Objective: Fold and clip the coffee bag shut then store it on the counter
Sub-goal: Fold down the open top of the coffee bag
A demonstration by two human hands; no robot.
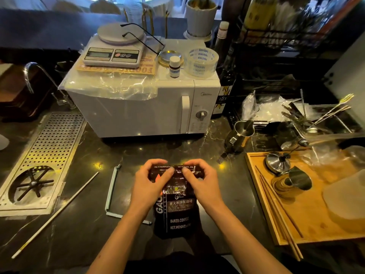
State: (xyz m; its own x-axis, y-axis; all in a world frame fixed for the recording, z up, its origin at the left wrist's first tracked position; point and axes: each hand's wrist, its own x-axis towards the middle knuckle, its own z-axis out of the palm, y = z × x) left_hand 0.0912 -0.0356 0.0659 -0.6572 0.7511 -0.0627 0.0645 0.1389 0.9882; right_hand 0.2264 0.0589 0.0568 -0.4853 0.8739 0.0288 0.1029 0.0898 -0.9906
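A dark coffee bag (176,214) with white lettering lies on the black marble counter (83,230) in front of me. Its top edge is folded over. My left hand (150,180) grips the folded top at its left end, thumb pressing on the fold. My right hand (199,180) grips the right end the same way. A pale blue sealing clip (111,192) lies open on the counter just left of my left forearm, its two arms spread in an L shape.
A white microwave (146,107) stands behind the bag, with a scale, tape roll and small bottle on top. A perforated metal drain tray (43,155) sits at left, a long white stick (57,212) beside it. A wooden tray (308,204) with metal cups and chopsticks lies right.
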